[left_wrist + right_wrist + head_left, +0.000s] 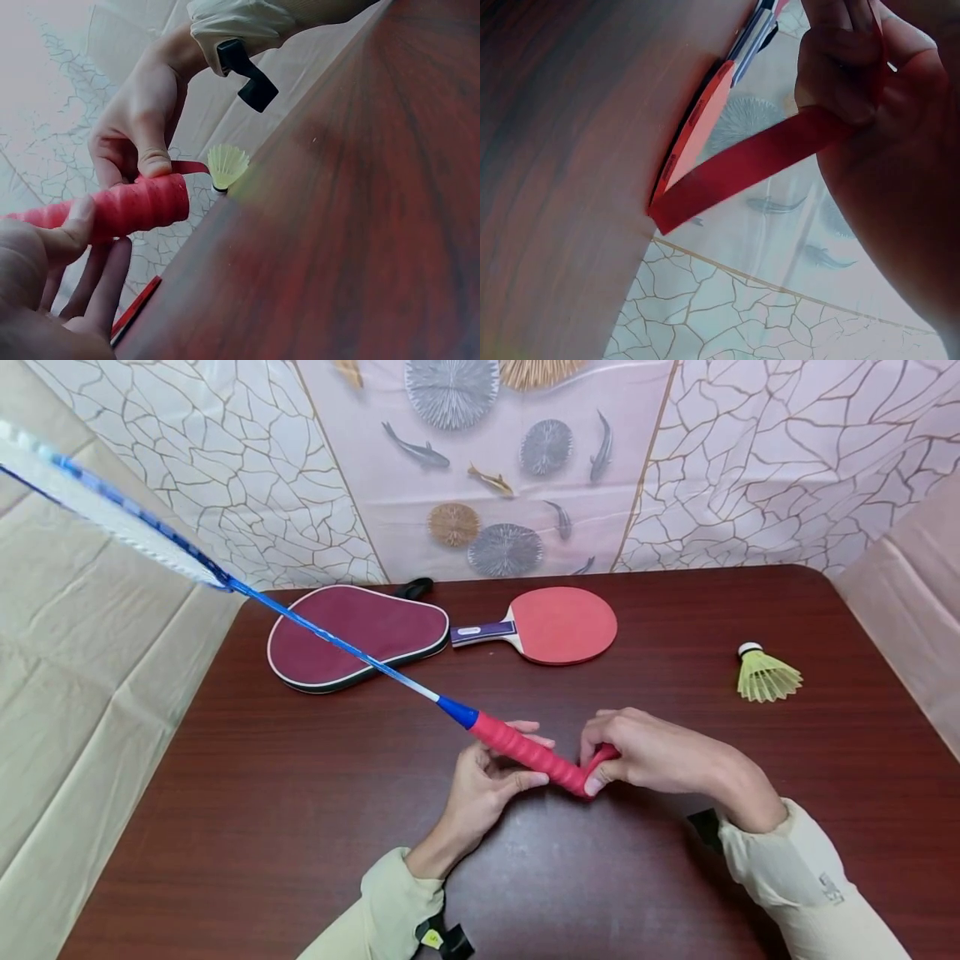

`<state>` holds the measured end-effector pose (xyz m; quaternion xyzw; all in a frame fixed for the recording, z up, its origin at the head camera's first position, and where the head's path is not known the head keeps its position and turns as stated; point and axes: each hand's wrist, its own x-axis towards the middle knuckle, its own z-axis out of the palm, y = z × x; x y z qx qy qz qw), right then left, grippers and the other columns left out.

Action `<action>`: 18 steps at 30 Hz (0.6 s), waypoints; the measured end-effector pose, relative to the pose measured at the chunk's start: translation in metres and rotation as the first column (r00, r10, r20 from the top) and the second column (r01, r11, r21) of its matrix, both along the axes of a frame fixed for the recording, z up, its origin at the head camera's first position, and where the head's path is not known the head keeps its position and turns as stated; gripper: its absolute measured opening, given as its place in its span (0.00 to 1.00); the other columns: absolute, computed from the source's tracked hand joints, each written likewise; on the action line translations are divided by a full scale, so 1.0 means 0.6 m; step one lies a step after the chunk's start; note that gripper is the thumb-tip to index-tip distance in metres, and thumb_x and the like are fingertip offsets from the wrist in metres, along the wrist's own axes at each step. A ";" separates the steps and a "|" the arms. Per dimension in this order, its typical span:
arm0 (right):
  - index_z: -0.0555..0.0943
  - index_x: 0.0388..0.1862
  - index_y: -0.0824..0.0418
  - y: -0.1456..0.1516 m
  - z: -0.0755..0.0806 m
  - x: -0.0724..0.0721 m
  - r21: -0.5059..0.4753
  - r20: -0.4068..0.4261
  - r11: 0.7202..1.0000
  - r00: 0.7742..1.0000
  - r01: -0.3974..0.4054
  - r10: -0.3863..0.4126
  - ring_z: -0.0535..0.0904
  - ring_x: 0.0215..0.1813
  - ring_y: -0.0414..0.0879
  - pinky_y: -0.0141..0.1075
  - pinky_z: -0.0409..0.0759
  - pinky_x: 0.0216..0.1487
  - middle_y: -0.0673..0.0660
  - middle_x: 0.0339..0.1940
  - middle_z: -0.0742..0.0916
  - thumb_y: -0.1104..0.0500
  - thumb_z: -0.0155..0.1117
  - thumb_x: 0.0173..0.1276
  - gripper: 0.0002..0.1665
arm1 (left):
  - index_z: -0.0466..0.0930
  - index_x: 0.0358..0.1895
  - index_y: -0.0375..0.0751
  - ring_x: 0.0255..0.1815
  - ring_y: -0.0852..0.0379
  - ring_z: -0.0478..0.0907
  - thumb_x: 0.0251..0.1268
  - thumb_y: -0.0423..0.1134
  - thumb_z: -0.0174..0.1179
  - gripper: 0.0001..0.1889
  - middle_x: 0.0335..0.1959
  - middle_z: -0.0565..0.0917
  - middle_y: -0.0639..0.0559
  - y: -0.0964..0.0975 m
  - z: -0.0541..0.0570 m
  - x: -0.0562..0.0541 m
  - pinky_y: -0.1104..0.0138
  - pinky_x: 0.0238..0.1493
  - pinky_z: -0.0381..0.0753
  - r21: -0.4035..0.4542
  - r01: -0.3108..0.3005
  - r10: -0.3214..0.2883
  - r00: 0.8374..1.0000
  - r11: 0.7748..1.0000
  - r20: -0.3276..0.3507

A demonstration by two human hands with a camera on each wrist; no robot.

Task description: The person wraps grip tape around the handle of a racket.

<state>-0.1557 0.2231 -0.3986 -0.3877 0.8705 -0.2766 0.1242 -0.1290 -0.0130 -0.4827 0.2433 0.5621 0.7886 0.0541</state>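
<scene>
A blue badminton racket (330, 639) slants from the upper left down to the table's middle, its handle wrapped in ridged red grip tape (525, 752). My left hand (480, 789) holds that handle between thumb and fingers. At the butt end, my right hand (652, 752) pinches the loose end of the tape. In the right wrist view a free strip of red tape (750, 161) hangs out from the curled fingers. The left wrist view shows the butt end of the red handle (150, 206), with the right thumb pressing beside it.
On the brown table (300, 827), a maroon paddle case (352, 627) lies at the back left under the racket shaft. Beside it rests a red table tennis paddle (566, 625). A yellow shuttlecock (767, 675) is at the right. Patterned cloth (495, 460) hangs behind.
</scene>
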 end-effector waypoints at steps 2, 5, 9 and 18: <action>0.79 0.25 0.44 -0.003 -0.001 0.000 0.025 0.011 0.999 1.000 0.026 -0.026 0.71 0.32 0.38 0.32 0.72 0.32 0.38 0.26 0.78 0.48 0.80 0.50 0.15 | 0.66 0.64 0.32 0.55 0.38 0.78 0.58 0.19 0.64 0.30 0.53 0.82 0.35 0.001 -0.001 0.001 0.57 0.52 0.80 0.023 0.049 -0.049 0.999 0.999 -0.003; 0.77 0.23 0.45 -0.009 -0.004 0.000 0.055 0.043 0.998 0.998 0.043 -0.045 0.70 0.31 0.39 0.31 0.71 0.29 0.40 0.24 0.77 0.46 0.82 0.47 0.19 | 0.64 0.60 0.32 0.54 0.35 0.78 0.58 0.19 0.64 0.28 0.52 0.81 0.32 0.002 -0.002 0.002 0.53 0.55 0.78 0.057 0.084 -0.085 0.996 0.995 0.010; 0.76 0.24 0.46 -0.013 -0.007 -0.002 0.057 0.075 0.998 0.996 0.038 -0.042 0.70 0.30 0.40 0.32 0.70 0.27 0.42 0.25 0.76 0.44 0.83 0.45 0.21 | 0.66 0.52 0.31 0.49 0.33 0.81 0.58 0.20 0.65 0.22 0.48 0.80 0.30 0.004 0.000 0.001 0.48 0.53 0.78 0.086 0.067 -0.069 0.997 0.994 0.022; 0.78 0.25 0.44 0.000 -0.010 -0.009 -0.016 -0.020 1.000 1.000 -0.003 0.002 0.72 0.36 0.37 0.32 0.74 0.37 0.38 0.27 0.78 0.55 0.76 0.58 0.13 | 0.66 0.50 0.32 0.49 0.32 0.81 0.57 0.18 0.64 0.21 0.46 0.81 0.31 0.005 0.001 -0.002 0.48 0.53 0.78 0.101 0.050 -0.051 0.999 0.994 0.002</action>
